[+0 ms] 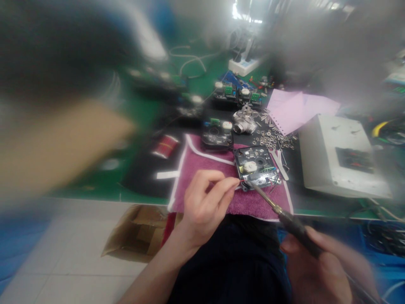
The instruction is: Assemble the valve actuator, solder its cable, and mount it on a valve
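My left hand (205, 202) pinches a thin red wire (242, 180) at the lower left corner of a black circuit board unit (257, 162). In my right hand (329, 261) is a soldering iron (294, 223), gripped by its dark handle. Its metal tip reaches the board's lower left part, close to my left fingertips; whether it touches the wire I cannot tell. The unit lies slightly turned on a purple towel (202, 162) with a white edge. Behind it sits a second, similar unit (217, 134).
Metal fittings (245, 119) and loose nuts (268, 139) lie behind the unit, with pink paper (294, 107) beyond. A grey box (335, 156) stands at right. Left are a red roll (166, 146) and a co-worker's blurred arm (63, 147). A cardboard box (136, 232) sits below the table edge.
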The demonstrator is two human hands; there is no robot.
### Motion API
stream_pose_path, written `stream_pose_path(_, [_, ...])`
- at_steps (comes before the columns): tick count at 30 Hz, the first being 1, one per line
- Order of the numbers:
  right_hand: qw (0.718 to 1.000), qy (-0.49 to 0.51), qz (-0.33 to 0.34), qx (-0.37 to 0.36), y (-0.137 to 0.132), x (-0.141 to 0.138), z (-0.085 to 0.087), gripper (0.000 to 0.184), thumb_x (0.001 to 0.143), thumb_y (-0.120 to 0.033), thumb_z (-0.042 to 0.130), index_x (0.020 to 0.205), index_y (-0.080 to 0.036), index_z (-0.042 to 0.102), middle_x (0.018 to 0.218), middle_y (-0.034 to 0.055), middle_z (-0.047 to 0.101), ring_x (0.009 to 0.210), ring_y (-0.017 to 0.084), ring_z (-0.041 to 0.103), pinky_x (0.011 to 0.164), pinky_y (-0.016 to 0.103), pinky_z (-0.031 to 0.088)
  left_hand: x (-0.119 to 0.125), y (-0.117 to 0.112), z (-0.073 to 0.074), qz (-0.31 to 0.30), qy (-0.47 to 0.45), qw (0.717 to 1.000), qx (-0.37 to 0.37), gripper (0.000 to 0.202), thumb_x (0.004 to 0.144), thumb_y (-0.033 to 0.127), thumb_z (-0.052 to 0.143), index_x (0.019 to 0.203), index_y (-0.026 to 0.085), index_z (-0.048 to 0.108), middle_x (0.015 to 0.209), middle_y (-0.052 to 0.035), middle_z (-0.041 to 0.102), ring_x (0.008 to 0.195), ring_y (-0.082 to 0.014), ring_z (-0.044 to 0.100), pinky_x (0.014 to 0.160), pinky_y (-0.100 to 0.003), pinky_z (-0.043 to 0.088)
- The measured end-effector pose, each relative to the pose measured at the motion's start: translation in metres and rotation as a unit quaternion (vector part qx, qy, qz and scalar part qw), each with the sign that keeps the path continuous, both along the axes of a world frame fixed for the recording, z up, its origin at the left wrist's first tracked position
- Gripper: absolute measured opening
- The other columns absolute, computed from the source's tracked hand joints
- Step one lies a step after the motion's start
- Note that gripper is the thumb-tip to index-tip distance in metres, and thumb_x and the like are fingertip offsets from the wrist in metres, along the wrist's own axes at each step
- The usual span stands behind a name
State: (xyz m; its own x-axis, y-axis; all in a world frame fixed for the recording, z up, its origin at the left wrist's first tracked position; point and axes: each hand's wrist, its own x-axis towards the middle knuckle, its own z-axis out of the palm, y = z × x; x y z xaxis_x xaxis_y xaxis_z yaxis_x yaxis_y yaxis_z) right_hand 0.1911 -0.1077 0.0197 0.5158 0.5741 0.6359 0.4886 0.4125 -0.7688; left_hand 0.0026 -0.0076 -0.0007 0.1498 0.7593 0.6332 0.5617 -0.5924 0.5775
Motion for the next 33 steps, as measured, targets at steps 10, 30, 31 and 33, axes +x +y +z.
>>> stream_pose_path(10, [0.999,0.015,-0.005,-0.036,-0.013,0.005,0.007,0.028,0.11,-0.037,0.054,0.129,-0.032,0.073,0.082,0.0061,0.072,0.064,0.028,0.07,0.052,0.046,0.061,0.0,0.001,-0.001,-0.005,-0.002,1.0,0.001,0.031,0.094,0.009,0.078,0.121,0.023,0.074,0.103,-0.0036,0.065,0.094,-0.0163,0.065,0.081,-0.031,0.056])
stream_pose_path(30, [0.912,-0.238,0.286,-0.171,0.11,0.055,-0.001,0.11,0.073,-0.033,0.102,0.159,-0.027,0.035,0.17,0.0184,0.039,0.157,0.036,0.043,0.13,0.054,0.039,-0.007,0.006,0.005,0.039,-0.137,0.986,-0.082,0.011,0.098,0.017,0.073,0.108,0.021,0.073,0.1,-0.0037,0.07,0.093,-0.017,0.068,0.083,-0.032,0.057])
stream_pose_path(31, [0.907,-0.241,0.298,-0.174,0.113,0.055,-0.001,0.111,0.073,-0.032,0.101,0.16,-0.027,0.033,0.17,0.0182,0.038,0.157,0.036,0.043,0.13,0.054,0.038,-0.007,0.007,0.005,0.037,-0.148,0.984,-0.093,0.011,0.099,0.018,0.072,0.11,0.021,0.073,0.1,-0.0037,0.07,0.091,-0.0167,0.068,0.082,-0.031,0.057])
stream_pose_path(33, [0.897,-0.247,0.317,-0.185,0.12,0.055,-0.002,0.109,0.074,-0.03,0.099,0.16,-0.028,0.032,0.168,0.0177,0.041,0.155,0.037,0.045,0.129,0.054,0.039,-0.008,0.009,0.005,0.018,-0.161,0.98,-0.118,0.014,0.099,0.021,0.072,0.113,0.022,0.072,0.1,-0.0031,0.071,0.088,-0.0158,0.068,0.08,-0.03,0.058])
